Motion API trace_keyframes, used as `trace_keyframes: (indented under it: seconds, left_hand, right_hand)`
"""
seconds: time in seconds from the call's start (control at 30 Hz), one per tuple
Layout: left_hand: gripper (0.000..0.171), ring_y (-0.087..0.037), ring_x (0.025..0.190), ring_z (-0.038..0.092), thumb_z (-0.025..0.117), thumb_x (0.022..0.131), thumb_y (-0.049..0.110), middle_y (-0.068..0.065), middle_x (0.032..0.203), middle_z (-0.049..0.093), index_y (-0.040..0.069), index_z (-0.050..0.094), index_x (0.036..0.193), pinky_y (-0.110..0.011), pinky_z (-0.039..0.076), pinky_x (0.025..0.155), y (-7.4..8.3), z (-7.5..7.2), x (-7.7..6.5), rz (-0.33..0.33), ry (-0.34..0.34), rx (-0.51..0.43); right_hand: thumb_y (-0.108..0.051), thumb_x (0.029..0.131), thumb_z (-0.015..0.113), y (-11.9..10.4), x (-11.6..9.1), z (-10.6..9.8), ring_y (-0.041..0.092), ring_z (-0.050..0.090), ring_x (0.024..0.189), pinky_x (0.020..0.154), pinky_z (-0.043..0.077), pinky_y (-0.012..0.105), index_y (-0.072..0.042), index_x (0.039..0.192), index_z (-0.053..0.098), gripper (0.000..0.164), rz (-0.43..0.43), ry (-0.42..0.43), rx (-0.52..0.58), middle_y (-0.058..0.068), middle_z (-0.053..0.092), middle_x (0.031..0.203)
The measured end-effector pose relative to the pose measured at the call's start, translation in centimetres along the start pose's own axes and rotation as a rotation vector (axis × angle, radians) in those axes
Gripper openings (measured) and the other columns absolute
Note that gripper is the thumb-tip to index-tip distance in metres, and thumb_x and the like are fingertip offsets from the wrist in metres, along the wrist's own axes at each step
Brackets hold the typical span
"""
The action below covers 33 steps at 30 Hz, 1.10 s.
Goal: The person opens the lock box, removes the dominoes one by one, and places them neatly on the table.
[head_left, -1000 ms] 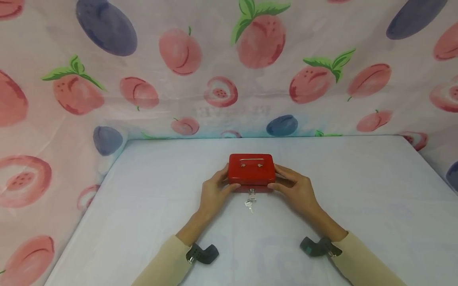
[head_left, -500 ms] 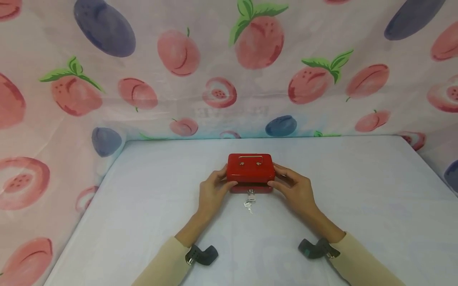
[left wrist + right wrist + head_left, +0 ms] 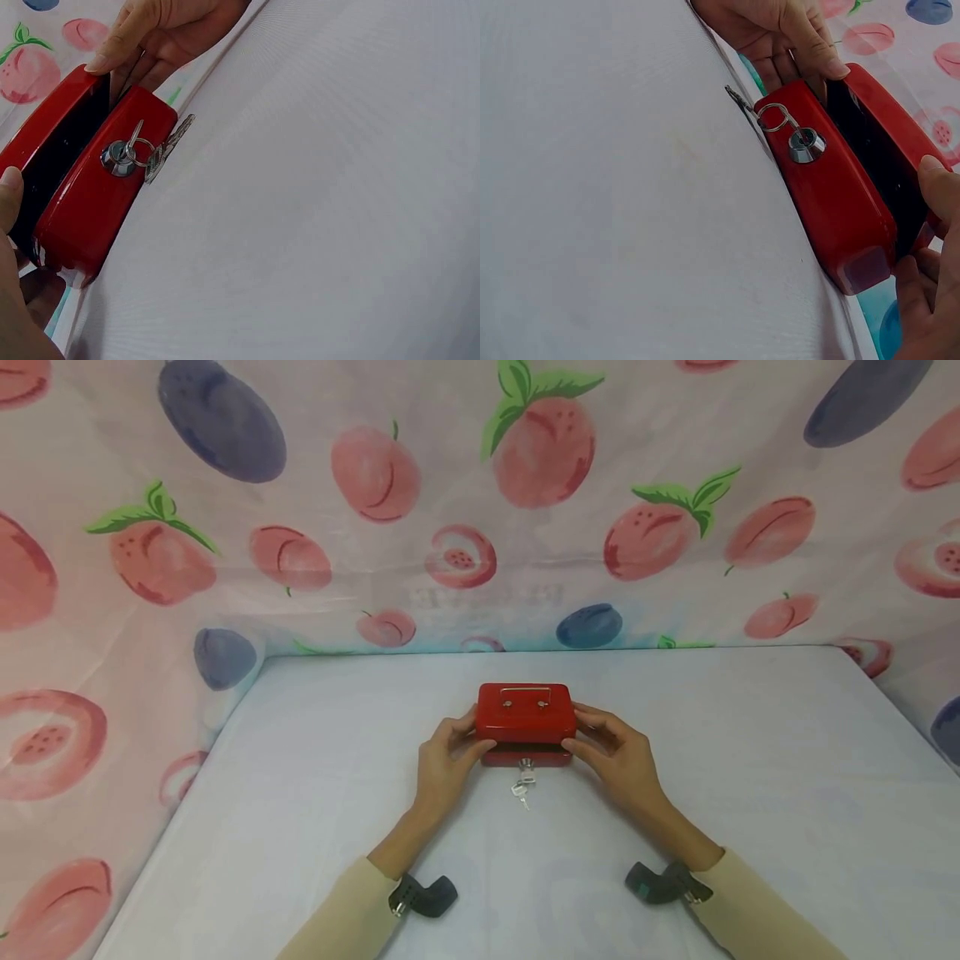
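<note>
A red metal cash box sits on the white table, its lid tilted partly up at the front. Between lid and base a dark gap shows, as in the left wrist view. On the left, my left hand grips the lid, thumb at its front edge and fingers along the side. My right hand holds the opposite corner the same way. The silver lock on the front has a key in it, and a second key hangs from the ring. The box's inside is mostly hidden in shadow.
A white cloth covers the table. Behind it and to the left hangs a fruit-print curtain. Each wrist wears a dark camera mount, the left mount and the right mount, both above the table.
The lid's front edge has risen from nearly closed to a wider gap, with both hands lifting it. Over the last half second the hands and lid hardly move.
</note>
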<state>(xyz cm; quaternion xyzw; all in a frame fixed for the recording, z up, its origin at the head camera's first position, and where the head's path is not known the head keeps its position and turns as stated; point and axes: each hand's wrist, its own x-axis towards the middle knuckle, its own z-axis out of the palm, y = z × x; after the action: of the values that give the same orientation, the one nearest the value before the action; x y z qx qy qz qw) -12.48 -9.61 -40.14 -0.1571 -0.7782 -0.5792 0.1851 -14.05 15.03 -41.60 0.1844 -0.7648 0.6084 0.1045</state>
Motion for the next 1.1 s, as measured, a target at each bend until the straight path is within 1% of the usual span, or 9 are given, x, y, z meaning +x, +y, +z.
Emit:
trace_keyframes:
  seconds: [0.1,0.23,0.33,0.47,0.5,0.63,0.8,0.93,1.1]
  left_hand:
    - [0.033,-0.027,0.117,0.057,0.074,0.08,0.0,-0.017,0.126,0.059,-0.007,0.058,0.109,-0.043,0.047,0.094,0.0,0.0,0.0,-0.017,0.004,0.004]
    - [0.031,-0.026,0.117,0.057,0.073,0.081,0.001,-0.016,0.125,0.06,-0.006,0.059,0.108,-0.042,0.047,0.094,-0.1,0.1,0.0,-0.027,0.013,-0.017]
    - [0.031,-0.027,0.116,0.058,0.072,0.082,0.001,-0.017,0.125,0.06,-0.006,0.06,0.11,-0.044,0.047,0.093,0.0,0.1,0.0,-0.022,0.02,-0.028]
    - [0.033,-0.029,0.115,0.058,0.071,0.083,-0.001,-0.017,0.126,0.059,-0.007,0.061,0.114,-0.047,0.048,0.091,0.0,0.1,0.1,0.009,0.017,-0.045]
    - [0.034,-0.029,0.115,0.058,0.07,0.084,-0.002,-0.018,0.127,0.059,-0.007,0.061,0.115,-0.048,0.048,0.09,-0.1,0.1,0.1,0.018,0.014,-0.053]
    - [0.038,-0.03,0.117,0.056,0.068,0.084,-0.006,-0.02,0.129,0.056,-0.009,0.058,0.121,-0.051,0.048,0.089,-0.3,0.0,0.2,0.049,-0.007,-0.095]
    - [0.043,-0.034,0.12,0.052,0.064,0.086,-0.009,-0.023,0.133,0.052,-0.01,0.053,0.128,-0.053,0.047,0.089,-0.3,-0.1,0.2,0.07,-0.029,-0.119]
    - [0.044,-0.036,0.121,0.051,0.061,0.088,-0.009,-0.024,0.134,0.051,-0.011,0.05,0.13,-0.053,0.046,0.091,0.0,-0.2,0.3,0.076,-0.029,-0.107]
    - [0.041,-0.04,0.121,0.05,0.061,0.089,-0.005,-0.026,0.133,0.051,-0.01,0.053,0.129,-0.054,0.042,0.096,0.4,-0.2,0.3,0.045,-0.011,-0.067]
  right_hand:
    - [0.003,0.086,0.068,-1.4,-0.1,0.0,0.03,0.054,0.119,0.095,0.043,0.034,0.007,0.12,0.059,0.036,0.012,0.001,0.008,0.018,0.055,0.132]
    - [0.004,0.092,0.058,-2.8,-0.2,0.1,0.033,0.054,0.118,0.093,0.045,0.023,0.011,0.119,0.058,0.028,0.011,0.012,-0.023,0.024,0.055,0.13]
    - [0.004,0.095,0.052,-1.9,-0.2,0.0,0.024,0.057,0.116,0.091,0.044,0.019,0.01,0.122,0.058,0.029,-0.034,0.013,-0.017,0.023,0.055,0.131]
    - [0.003,0.097,0.047,0.3,-0.2,-0.3,0.013,0.057,0.116,0.093,0.044,0.022,0.002,0.13,0.057,0.034,-0.094,-0.005,0.012,0.017,0.054,0.134]
    - [0.003,0.097,0.047,0.7,-0.2,-0.3,0.012,0.057,0.117,0.094,0.044,0.023,0.0,0.131,0.056,0.035,-0.097,-0.008,0.013,0.015,0.054,0.135]
    - [0.006,0.096,0.045,0.3,-0.1,-0.3,0.016,0.056,0.119,0.095,0.044,0.033,0.001,0.134,0.053,0.039,-0.107,-0.016,-0.024,0.016,0.053,0.136]
    - [0.009,0.095,0.043,-1.9,0.0,-0.2,0.024,0.052,0.122,0.096,0.042,0.039,0.009,0.135,0.047,0.04,-0.117,-0.048,-0.038,0.023,0.049,0.137]
    - [0.009,0.095,0.041,-2.4,0.1,-0.1,0.028,0.048,0.126,0.097,0.042,0.036,0.009,0.137,0.045,0.042,-0.12,-0.064,-0.018,0.024,0.047,0.139]
    - [0.007,0.097,0.043,-0.8,0.1,-0.1,0.02,0.049,0.126,0.096,0.042,0.026,0.004,0.137,0.047,0.04,-0.102,-0.038,0.037,0.019,0.048,0.139]
